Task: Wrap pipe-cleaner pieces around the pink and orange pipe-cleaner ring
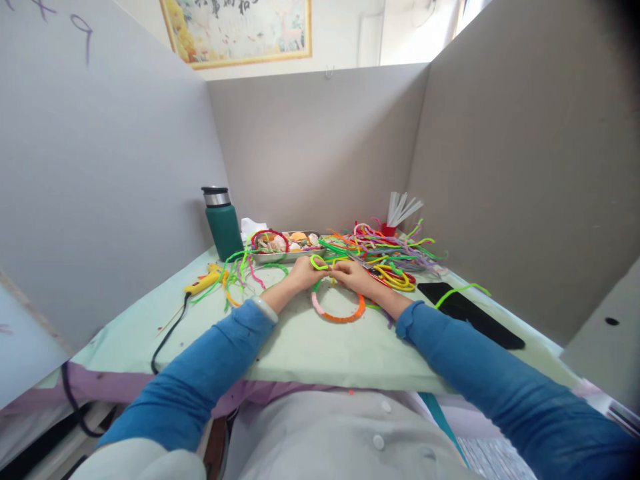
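Note:
Both hands meet over the middle of the table, fingertips nearly touching. My left hand (304,272) is closed on a bright yellow-green pipe cleaner (319,263) bent into a small loop. Beside it, my right hand (351,275) pinches at the same spot, its fingers pressed together; what lies between them is too small to make out. Just below the hands is a ring wrapped in orange, pink and green (343,319), its top partly hidden by the fingers.
A green bottle (223,230) and yellow glue gun (204,281) with a black cord stand left. Behind are a metal tray (260,257) of shells, many coloured pipe cleaners (373,237) and a red cup (389,230) of white sticks. A black flat object (473,317) lies right.

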Motion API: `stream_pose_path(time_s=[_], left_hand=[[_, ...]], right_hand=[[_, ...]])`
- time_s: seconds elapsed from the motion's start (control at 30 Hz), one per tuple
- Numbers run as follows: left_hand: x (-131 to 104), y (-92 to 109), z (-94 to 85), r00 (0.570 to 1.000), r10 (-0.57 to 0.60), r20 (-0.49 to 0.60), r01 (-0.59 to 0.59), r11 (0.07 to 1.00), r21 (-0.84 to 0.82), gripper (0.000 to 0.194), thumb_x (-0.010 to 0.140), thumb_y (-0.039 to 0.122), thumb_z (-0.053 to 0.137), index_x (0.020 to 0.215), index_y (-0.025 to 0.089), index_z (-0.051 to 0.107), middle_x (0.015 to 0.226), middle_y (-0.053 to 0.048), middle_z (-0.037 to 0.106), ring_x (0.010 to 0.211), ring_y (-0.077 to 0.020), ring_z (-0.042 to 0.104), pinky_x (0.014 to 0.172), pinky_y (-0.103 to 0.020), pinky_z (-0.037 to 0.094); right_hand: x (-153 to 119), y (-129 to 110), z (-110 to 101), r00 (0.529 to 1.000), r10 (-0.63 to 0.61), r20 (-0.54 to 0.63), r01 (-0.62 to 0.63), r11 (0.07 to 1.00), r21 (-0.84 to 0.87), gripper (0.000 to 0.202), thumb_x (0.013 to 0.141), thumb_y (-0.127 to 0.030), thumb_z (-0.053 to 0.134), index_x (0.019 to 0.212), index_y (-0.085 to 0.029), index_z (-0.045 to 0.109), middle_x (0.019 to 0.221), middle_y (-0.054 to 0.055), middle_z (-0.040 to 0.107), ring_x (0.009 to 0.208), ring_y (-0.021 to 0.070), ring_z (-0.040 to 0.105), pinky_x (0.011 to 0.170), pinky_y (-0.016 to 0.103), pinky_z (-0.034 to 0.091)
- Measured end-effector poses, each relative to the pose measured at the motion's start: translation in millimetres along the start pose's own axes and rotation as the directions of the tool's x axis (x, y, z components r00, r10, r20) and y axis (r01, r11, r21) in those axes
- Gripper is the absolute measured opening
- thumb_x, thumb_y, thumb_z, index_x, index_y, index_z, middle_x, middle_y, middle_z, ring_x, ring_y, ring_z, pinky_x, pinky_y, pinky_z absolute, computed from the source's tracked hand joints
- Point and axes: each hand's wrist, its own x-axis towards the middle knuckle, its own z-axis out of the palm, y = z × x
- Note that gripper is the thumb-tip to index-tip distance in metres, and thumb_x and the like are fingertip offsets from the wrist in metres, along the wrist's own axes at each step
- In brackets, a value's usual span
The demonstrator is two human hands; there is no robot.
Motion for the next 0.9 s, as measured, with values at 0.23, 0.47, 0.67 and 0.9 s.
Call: stream_pose_path(time_s=[0.23,0.47,0.67,0.9], left_hand=[[1.8,-7.0,4.5,0.997,-0.061,0.054,0.07,0.98,-0.184,0.026,0.064,0.028,0.059,0.084,0.013,0.068,0.079,-0.005,0.067,0.071,-0.0154,0.059,0.064,-0.023,0.044],[0.5,-2.9,2.8,0.99,-0.086,0.111,0.109,0.968,-0.225,0.031,0.064,0.028,0.058,0.087,0.01,0.068,0.08,-0.007,0.067,0.07,-0.016,0.058,0.062,-0.023,0.044],[-0.5,-0.9,0.2,0.989,-0.095,0.114,0.114,0.98,-0.165,0.033,0.065,0.032,0.056,0.087,0.01,0.068,0.079,-0.007,0.067,0.068,-0.0151,0.056,0.059,-0.022,0.041],[-1.4,-1.2,-0.3,0.988,-0.11,0.11,0.126,0.98,-0.152,0.033,0.064,0.035,0.056,0.083,0.011,0.069,0.074,-0.005,0.067,0.065,-0.0134,0.054,0.055,-0.02,0.038]], right_hand=[[-0.1,-1.7,-0.8,1.0,-0.024,-0.02,0.024,1.0,-0.015,0.029,0.074,-0.039,0.046,0.064,-0.013,0.054,0.055,-0.003,0.046,0.05,0.0066,0.037,0.047,0.019,0.029],[-0.5,-0.9,-0.4,0.999,-0.04,-0.037,0.04,0.999,-0.003,0.028,0.075,-0.037,0.046,0.065,-0.012,0.054,0.054,-0.003,0.046,0.05,0.0067,0.038,0.047,0.019,0.029],[-0.6,0.0,0.2,0.998,-0.042,-0.056,0.042,0.999,0.001,0.029,0.075,-0.038,0.046,0.065,-0.013,0.055,0.053,-0.003,0.047,0.049,0.0067,0.037,0.047,0.019,0.029],[-0.6,-0.7,0.6,0.996,-0.056,-0.076,0.056,0.998,-0.004,0.031,0.075,-0.04,0.045,0.063,-0.013,0.053,0.051,-0.003,0.046,0.049,0.0068,0.037,0.047,0.019,0.028]])
